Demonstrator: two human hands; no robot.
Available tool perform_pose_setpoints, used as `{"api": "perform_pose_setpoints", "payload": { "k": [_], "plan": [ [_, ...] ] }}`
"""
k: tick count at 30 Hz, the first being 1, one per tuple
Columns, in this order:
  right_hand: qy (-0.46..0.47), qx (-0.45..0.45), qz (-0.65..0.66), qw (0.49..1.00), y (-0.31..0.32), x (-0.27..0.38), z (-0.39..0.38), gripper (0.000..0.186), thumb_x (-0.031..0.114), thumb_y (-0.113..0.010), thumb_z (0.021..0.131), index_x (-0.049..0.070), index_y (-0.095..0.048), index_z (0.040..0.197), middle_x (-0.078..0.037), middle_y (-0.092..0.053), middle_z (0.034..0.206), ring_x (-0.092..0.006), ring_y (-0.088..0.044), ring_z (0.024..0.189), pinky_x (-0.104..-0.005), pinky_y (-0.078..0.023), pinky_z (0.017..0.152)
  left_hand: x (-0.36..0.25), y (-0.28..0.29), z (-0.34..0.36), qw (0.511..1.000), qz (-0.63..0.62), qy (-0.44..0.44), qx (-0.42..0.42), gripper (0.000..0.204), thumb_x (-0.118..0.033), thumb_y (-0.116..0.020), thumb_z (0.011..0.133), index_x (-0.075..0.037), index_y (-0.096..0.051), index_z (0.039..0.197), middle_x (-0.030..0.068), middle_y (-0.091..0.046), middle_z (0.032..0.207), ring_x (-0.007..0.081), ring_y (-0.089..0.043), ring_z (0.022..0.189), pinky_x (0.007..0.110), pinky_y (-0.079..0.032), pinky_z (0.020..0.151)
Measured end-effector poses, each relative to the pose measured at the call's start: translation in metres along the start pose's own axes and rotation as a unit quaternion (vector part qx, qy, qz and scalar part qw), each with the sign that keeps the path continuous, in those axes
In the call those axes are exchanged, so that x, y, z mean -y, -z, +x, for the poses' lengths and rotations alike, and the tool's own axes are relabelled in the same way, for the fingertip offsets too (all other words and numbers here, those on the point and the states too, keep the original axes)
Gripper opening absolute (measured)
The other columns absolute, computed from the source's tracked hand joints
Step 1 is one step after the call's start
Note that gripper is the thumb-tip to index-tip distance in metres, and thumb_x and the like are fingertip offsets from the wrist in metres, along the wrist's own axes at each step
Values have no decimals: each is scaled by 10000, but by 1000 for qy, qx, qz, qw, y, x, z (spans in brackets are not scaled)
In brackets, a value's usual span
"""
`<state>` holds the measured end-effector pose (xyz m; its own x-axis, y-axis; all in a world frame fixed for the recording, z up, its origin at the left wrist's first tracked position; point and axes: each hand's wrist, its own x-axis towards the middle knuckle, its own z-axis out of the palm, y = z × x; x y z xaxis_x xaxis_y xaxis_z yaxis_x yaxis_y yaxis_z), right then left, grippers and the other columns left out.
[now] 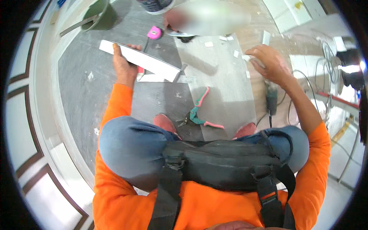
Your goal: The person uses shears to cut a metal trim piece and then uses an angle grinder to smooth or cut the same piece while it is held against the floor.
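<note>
My left hand grips a long white tile strip near its far left end, thumb on top. The strip slants down to the right, over another white piece on the floor. My right hand is raised at the right, its fingers bent around a small white chip that shows at the fingertips. Between my feet and the strip lies a pair of nippers with pink and teal handles, spread apart. Something red, partly hidden, sits beside my left hand.
Several white chips lie on the floor ahead. A pink tape measure is beyond the strip. A green bucket stands far left, and a dark power tool with a cord lies at right. Cables hang farther right.
</note>
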<state>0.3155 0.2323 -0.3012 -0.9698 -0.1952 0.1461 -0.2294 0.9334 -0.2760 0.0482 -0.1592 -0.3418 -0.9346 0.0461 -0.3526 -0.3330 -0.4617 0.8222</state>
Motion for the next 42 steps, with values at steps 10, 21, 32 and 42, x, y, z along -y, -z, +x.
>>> {"api": "perform_pose_setpoints", "payload": {
  "k": [10,21,32,42],
  "plan": [
    [-5,108,159,981,-5,55,103,239,171,-682,942,70,-676,1158,-105,-707,1039,-240,-693,945,-372,-550,864,11,47,4,985,-147,79,-48,601,-589,-336,1065,-9,-490,1046,140,-558,903,281,-588,828,431,-557,776],
    [-33,163,240,956,-35,88,107,234,133,-677,922,67,-683,1146,-126,-711,1030,-259,-699,928,-390,-545,839,6,62,-16,990,7,60,130,744,-746,-442,968,-66,-547,1251,78,-638,969,205,-618,866,387,-543,799],
    [43,154,90,983,-59,67,103,244,164,-696,872,100,-665,1106,-117,-682,1033,-297,-668,1017,-436,-538,873,-10,74,-8,902,367,-30,224,559,-531,-615,991,-70,-556,1301,60,-672,1053,180,-665,930,342,-540,802],
    [248,281,-10,927,-164,187,15,1055,511,-849,703,110,-373,1555,-157,-437,1541,-335,-370,1464,-579,-238,1218,9,89,-41,697,668,-206,163,538,-381,-810,807,-82,-651,1225,179,-735,993,355,-720,900,439,-548,772]
  ]
}}
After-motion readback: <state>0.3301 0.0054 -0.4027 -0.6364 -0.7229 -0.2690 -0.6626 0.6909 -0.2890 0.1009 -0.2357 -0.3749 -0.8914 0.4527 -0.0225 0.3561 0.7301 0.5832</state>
